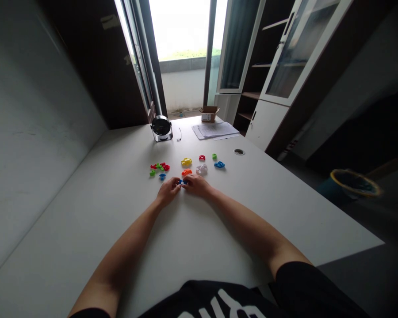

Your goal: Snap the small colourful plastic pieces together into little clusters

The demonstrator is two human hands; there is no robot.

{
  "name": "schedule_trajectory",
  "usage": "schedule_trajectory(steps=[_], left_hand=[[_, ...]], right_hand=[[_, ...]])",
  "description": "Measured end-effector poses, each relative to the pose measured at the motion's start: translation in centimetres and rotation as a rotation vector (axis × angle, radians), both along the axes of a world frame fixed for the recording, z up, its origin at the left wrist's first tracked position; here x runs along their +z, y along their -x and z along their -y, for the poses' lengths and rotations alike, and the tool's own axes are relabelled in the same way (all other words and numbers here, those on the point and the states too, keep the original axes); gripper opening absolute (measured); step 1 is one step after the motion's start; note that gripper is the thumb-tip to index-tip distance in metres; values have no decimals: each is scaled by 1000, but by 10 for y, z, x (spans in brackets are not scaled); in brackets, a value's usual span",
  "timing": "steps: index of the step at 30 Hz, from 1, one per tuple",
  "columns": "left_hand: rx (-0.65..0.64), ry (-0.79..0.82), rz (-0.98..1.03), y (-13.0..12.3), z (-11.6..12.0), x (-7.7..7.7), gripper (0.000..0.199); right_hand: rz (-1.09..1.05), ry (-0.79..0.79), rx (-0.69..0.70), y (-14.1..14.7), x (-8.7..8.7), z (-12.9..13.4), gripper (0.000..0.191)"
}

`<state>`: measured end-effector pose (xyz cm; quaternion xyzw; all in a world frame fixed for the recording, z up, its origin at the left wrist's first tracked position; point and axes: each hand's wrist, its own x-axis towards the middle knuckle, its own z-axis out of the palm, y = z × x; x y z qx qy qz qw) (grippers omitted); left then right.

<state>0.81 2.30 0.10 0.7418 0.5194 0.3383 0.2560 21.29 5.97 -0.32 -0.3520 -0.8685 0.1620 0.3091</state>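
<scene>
Between the fingertips of my left hand (169, 190) and my right hand (197, 185) is a small blue plastic piece (182, 181) with a pale part on it. Both hands are closed on it, low over the white table. Just beyond my fingers lie an orange piece (186, 172) and a cluster of white pieces (202, 169). Left of them sit a blue piece (162, 176), a green piece (152, 173) and a mixed group of red and green pieces (160, 166). Farther off are a yellow piece (186, 162), a red piece (202, 157), a green piece (214, 156) and blue pieces (219, 164).
A black round device on a stand (161, 128) and a thin dark cord (179, 134) are at the table's far side. Papers (215, 130) and an open cardboard box (208, 115) lie back right, near a cable hole (239, 152). The white table (252, 194) ends at the right.
</scene>
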Motion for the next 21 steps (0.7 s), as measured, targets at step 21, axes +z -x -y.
schedule_trajectory(steps=[21], left_hand=[[-1,-4,1,1,-1,-2,25]], right_hand=[[-30,-12,-5,1,-4,-2,20]])
